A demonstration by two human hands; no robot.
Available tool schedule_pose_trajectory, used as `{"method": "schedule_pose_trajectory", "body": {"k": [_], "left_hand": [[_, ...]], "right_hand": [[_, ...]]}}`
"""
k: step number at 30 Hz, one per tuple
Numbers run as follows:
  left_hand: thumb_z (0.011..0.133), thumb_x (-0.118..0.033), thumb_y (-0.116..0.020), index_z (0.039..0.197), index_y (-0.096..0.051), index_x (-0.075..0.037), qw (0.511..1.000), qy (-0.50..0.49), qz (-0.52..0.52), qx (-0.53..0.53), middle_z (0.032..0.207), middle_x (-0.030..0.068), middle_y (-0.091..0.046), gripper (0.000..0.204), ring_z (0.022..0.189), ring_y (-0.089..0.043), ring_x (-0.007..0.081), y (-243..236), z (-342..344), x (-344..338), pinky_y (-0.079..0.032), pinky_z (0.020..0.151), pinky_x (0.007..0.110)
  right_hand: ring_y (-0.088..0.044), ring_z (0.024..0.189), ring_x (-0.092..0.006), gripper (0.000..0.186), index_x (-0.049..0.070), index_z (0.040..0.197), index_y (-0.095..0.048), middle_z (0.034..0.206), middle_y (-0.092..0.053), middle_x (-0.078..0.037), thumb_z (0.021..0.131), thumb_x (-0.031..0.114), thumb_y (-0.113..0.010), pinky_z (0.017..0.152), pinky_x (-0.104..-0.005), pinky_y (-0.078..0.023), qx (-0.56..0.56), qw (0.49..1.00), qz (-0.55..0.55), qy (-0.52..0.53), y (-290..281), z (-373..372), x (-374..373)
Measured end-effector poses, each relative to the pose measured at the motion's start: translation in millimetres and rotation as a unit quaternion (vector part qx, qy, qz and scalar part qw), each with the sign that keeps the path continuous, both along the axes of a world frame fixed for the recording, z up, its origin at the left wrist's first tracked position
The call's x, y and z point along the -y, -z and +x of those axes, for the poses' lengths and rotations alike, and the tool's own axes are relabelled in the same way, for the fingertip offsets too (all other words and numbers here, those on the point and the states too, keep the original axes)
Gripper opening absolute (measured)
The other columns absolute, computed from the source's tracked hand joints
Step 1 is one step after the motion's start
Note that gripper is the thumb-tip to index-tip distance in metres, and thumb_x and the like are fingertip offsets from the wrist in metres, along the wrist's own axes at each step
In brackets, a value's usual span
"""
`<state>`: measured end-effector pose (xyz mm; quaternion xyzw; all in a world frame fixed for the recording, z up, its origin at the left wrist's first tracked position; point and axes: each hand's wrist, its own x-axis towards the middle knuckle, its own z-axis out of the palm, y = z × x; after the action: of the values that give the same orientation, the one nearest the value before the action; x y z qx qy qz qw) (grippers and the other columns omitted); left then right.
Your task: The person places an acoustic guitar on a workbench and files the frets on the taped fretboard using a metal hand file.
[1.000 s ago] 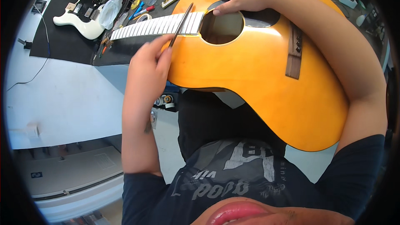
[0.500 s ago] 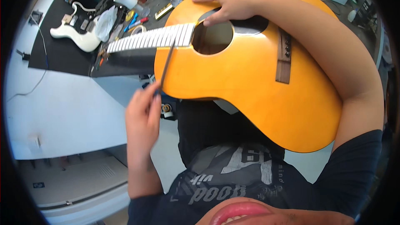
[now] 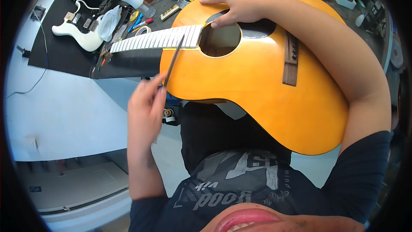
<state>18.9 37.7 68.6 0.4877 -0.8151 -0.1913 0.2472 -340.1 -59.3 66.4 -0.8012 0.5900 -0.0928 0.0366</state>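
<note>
Guitar (image 3: 240, 75) with an orange-yellow top lies tilted before us, its body over the lap and its neck reaching left above the dark bench (image 3: 40, 56). We see the left hand (image 3: 148, 101), a little blurred, pinching a slim dark tool (image 3: 172, 65) between thumb and fingers; the tool slants up across the body's edge, its tip over the fretboard (image 3: 150, 41), though we cannot tell whether it touches. Pale strips fill the spaces between the frets. We find the right hand (image 3: 242, 6) spread flat on the guitar's top, the thumb near the rim of the sound hole (image 3: 220, 43), the forearm lying over the body beyond the bridge (image 3: 290, 62). Past the neck we note a tape roll (image 3: 148, 29), a plastic bag (image 3: 110, 23) and a white electric guitar (image 3: 81, 36).
</note>
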Motion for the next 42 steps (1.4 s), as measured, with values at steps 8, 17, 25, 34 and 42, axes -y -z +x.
{"method": "schedule_pose_trajectory", "body": {"k": [8,17,25,34,42], "left_hand": [[0.108,-0.006,-0.066,0.141,-0.073,0.001,0.999,-0.003,0.032,0.018,0.094,0.0041,-0.06,0.035,0.088,-0.057,0.012,-2,-5,-15,-0.048,0.08,0.028],[0.106,-0.002,-0.066,0.142,-0.074,-0.001,0.994,-0.041,0.099,-0.008,0.093,0.003,-0.059,0.036,0.089,-0.058,0.0128,-25,-46,28,-0.049,0.081,0.029],[0.104,-0.004,-0.07,0.138,-0.075,-0.003,0.999,0.005,-0.036,0.018,0.087,0.013,-0.063,0.035,0.076,-0.063,0.0237,-24,-32,19,-0.053,0.075,0.036],[0.105,-0.004,-0.068,0.138,-0.076,-0.003,0.999,-0.022,-0.008,0.043,0.089,0.0121,-0.062,0.034,0.083,-0.063,0.023,-9,-10,-12,-0.052,0.078,0.036],[0.108,-0.008,-0.067,0.14,-0.075,-0.002,0.999,-0.014,-0.004,0.033,0.088,0.0085,-0.064,0.034,0.082,-0.061,0.0163,-5,-19,-5,-0.051,0.078,0.032]], "right_hand": [[-0.067,0.135,-0.0379,0.084,0.029,0.17,-0.051,0.145,-0.069,-0.022,0.098,0.066,-0.075,0.115,-0.0487,-0.052,0.039,0.999,0.018,-0.006,12,-13,1],[-0.065,0.14,-0.0383,0.084,0.027,0.17,-0.052,0.152,-0.066,-0.022,0.099,0.064,-0.076,0.118,-0.047,-0.05,0.037,0.999,0.0,-0.024,4,-8,3],[-0.064,0.141,-0.0378,0.084,0.025,0.17,-0.052,0.153,-0.067,-0.021,0.099,0.062,-0.078,0.119,-0.047,-0.05,0.031,0.999,-0.009,-0.014,7,-4,4],[-0.064,0.141,-0.037,0.083,0.025,0.169,-0.053,0.152,-0.067,-0.021,0.099,0.062,-0.078,0.119,-0.0466,-0.05,0.019,0.999,0.037,-0.007,0,-1,0],[-0.064,0.141,-0.0371,0.084,0.026,0.17,-0.052,0.153,-0.066,-0.022,0.099,0.063,-0.077,0.119,-0.0466,-0.05,0.032,0.999,0.002,-0.02,6,-15,-1]]}}
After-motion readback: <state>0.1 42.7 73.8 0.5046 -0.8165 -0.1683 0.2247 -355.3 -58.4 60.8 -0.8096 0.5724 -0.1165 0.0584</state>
